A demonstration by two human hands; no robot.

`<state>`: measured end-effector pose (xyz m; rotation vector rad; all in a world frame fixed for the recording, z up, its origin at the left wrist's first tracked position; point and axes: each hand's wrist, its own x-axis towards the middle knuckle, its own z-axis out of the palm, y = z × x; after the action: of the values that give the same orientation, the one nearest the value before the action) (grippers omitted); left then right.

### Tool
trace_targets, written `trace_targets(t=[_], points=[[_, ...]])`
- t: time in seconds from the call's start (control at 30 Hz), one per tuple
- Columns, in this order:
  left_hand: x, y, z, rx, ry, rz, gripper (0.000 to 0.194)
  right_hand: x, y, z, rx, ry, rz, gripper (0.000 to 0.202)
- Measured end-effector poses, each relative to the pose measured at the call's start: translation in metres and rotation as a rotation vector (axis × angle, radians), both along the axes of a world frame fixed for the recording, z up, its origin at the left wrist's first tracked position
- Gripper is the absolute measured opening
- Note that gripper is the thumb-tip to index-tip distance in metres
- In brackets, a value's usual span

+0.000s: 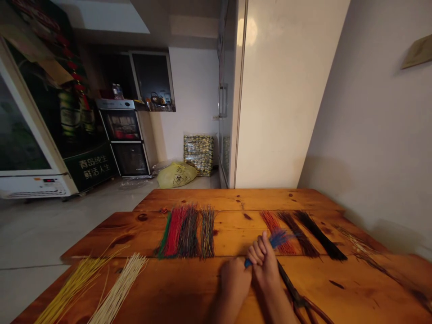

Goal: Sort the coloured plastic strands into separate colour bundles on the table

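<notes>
A bundle of thin blue strands (278,237) is wrapped in the fist of my right hand (262,258), its frayed end sticking out to the upper right. My left hand (235,280) is closed and blurred beside it, close to the short blue end that shows between the two hands; what it grips is hidden. Dark-bladed pliers or shears (297,299) with reddish handles lie on the table, partly behind my right forearm. Past my right hand are orange strands (286,245), dark brown strands (302,236) and black strands (322,236).
Red strands (175,231), dark mixed strands (189,234), green strands (164,238) and multicoloured strands (207,234) lie on the wooden table (236,200). Yellow strands (72,285) and cream strands (119,288) are at front left. Loose strands (357,240) lie far right.
</notes>
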<state>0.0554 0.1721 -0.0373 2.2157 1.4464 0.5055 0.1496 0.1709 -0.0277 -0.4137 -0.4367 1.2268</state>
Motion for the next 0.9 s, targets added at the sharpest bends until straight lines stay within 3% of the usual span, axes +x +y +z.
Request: trace_targets(t=[0.17, 0.37, 0.9], points=[[0.002, -0.002, 0.001, 0.047, 0.098, 0.034, 0.027, 0.029, -0.004, -0.001, 0.093, 0.22, -0.119, 0.048], [-0.005, 0.002, 0.006, 0.067, 0.151, 0.086, 0.027, 0.048, -0.005, -0.009, 0.164, 0.317, -0.27, 0.041], [-0.023, 0.014, 0.01, -0.028, 0.127, 0.192, 0.033, 0.073, -0.015, -0.025, 0.133, 0.283, -0.546, 0.033]])
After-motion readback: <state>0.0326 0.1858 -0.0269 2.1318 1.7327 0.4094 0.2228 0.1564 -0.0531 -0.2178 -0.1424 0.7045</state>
